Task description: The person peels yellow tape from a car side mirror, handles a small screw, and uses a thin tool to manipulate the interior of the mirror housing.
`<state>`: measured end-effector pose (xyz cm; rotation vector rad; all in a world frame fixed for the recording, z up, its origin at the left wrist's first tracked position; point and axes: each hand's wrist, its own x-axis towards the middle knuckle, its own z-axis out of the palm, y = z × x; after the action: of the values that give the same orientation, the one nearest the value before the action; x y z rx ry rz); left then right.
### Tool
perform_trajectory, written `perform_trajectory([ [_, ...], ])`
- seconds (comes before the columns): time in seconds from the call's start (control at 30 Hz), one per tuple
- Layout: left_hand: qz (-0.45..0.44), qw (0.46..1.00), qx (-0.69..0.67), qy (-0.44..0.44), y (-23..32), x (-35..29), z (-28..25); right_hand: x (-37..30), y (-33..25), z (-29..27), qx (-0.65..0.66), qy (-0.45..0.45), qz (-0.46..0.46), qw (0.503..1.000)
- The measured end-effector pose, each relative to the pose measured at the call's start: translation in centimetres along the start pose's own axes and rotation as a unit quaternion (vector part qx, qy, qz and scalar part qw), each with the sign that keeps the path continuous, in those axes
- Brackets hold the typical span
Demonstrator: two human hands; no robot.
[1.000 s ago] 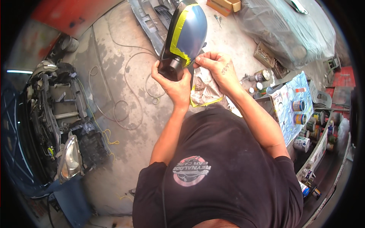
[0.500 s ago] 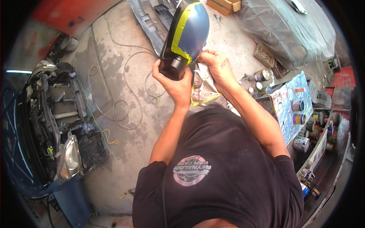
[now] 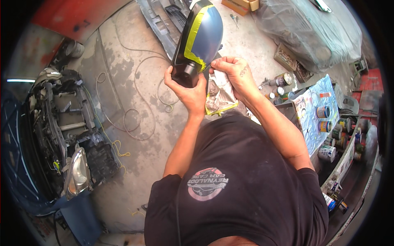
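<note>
A car side mirror [image 3: 209,35] with a blue-grey painted cover stands raised in front of me. Yellow-green masking tape [image 3: 191,37] runs along the border between the cover and its black housing. My left hand [image 3: 191,92] grips the black base from below, thumb and fingers on either side. Close to the cover's lower right edge, my right hand [image 3: 234,71] is closed in a pinch; what lies between its fingertips is too small to make out. Crumpled printed masking paper [image 3: 220,92], edged with the same tape, hangs between my hands below the mirror.
Car front-end parts with a headlight [image 3: 77,174] stand at the left. A thin hose [image 3: 152,119] loops over the concrete floor. On the right are a foil-covered table [image 3: 312,110] with paint cans, a cardboard box [image 3: 242,6] and a plastic-draped car [image 3: 303,35].
My right hand has shifted slightly left and down along the mirror's lower edge, and the hanging paper has moved a little. My left hand keeps its hold on the base.
</note>
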<state>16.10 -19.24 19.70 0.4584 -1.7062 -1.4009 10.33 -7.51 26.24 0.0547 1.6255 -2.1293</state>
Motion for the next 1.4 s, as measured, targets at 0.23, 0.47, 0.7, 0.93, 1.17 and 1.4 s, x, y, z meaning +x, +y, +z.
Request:
perform_trajectory([
  [0.23,0.036,0.999,0.011,0.004,-0.1,-0.2,0.2,0.3,-0.2,0.6,0.014,0.04,0.01,0.999],
  [0.47,0.048,0.998,0.046,0.012,-0.5,0.3,-0.2,0.9,0.3,1.2,-0.049,0.037,-0.023,0.998],
  [0.7,-0.114,0.989,-0.097,-0.006,-0.3,0.1,-0.5,0.3,0.5,1.1,-0.049,0.032,-0.02,0.998],
  [0.93,-0.088,0.994,-0.065,-0.026,-0.5,0.4,-0.8,1.3,0.3,0.9,-0.095,0.008,-0.026,0.995],
  [1.17,-0.246,0.934,-0.239,-0.098,-1.0,0.8,-1.2,1.3,0.8,0.3,-0.157,0.008,-0.038,0.987],
  [1.4,-0.34,0.858,-0.365,-0.123,-1.8,1.6,-2.3,-1.5,0.7,0.1,-0.323,-0.02,-0.096,0.941],
])
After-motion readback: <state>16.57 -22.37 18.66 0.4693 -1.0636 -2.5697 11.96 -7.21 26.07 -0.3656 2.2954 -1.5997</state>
